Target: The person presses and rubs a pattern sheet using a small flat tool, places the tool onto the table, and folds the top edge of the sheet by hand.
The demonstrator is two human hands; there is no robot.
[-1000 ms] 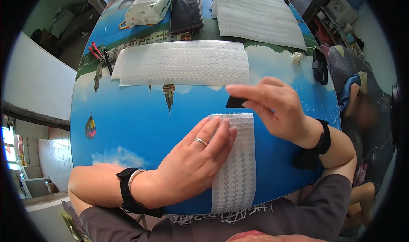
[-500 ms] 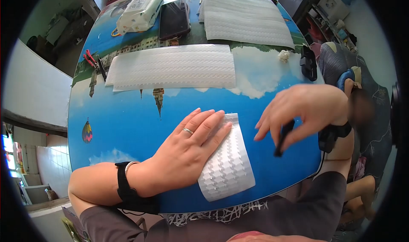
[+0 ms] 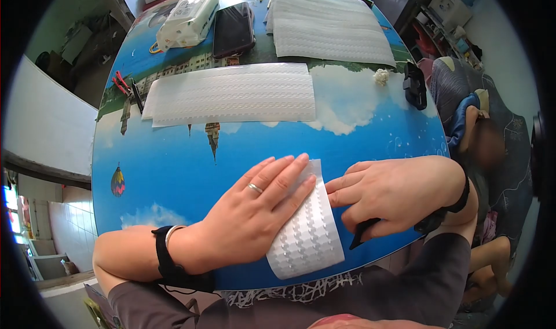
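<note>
A white sheet with rows of small raised, glossy shapes (image 3: 310, 236) lies near the table's front edge, its near end curving. My left hand (image 3: 260, 196) rests flat over its left side, fingers stretched out and a ring on one of them. My right hand (image 3: 394, 193) is at the sheet's right edge, fingertips close to or touching its upper part. Tucked in the curled fingers of that hand is a small black pointed tool (image 3: 364, 231); its kind cannot be made out. The palm hides most of it.
Similar white sheets (image 3: 231, 94) lie mid-table, with a larger stack (image 3: 330, 28) behind. Further back are a phone (image 3: 234, 29) and a wipes pack (image 3: 186, 21). Red-handled pliers or scissors (image 3: 121, 83) lie left, a black strap-like object (image 3: 414, 86) right. Another person (image 3: 472, 120) is at the right.
My right hand has come down and left to the sheet's edge, still holding the black tool. My left hand stays flat on the sheet.
</note>
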